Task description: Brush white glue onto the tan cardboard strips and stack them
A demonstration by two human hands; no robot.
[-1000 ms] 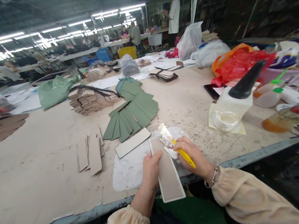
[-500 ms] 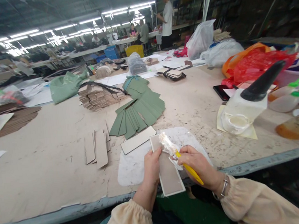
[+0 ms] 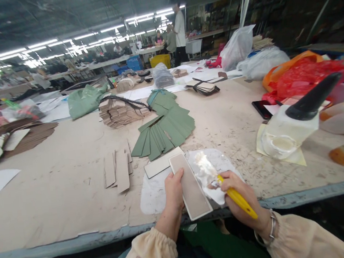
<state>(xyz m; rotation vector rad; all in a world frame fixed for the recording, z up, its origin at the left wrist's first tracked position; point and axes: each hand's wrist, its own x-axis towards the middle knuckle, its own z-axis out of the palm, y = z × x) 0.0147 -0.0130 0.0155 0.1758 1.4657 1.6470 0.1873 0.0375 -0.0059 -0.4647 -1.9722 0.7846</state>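
Note:
My left hand (image 3: 174, 188) grips a beige rectangular panel (image 3: 193, 188) with a pale border, thumb on its face, tilted at the table's front edge. In my right hand (image 3: 242, 197) is a brush (image 3: 241, 202) with a yellow handle, its bristles caked in wet white glue. The bristles sit just right of the panel, apart from it, above a whitish sheet (image 3: 155, 197). Another pale panel (image 3: 160, 163) with a dark edge lies on that sheet, partly behind the held one. Just beyond is a fan of green pieces (image 3: 168, 127).
Beige strips (image 3: 122, 172) lie to the left, and a tied beige stack (image 3: 122, 112) stands farther back. On the right, a white container (image 3: 296, 127) with a black spout rests on yellowish paper, near a phone (image 3: 262, 109) and red plastic bags (image 3: 305, 74). People are in the background.
The brush has moved right, from the panel's upper right edge to beside it. My left hand still grips the panel, which leans slightly more. The whole view has shifted a little.

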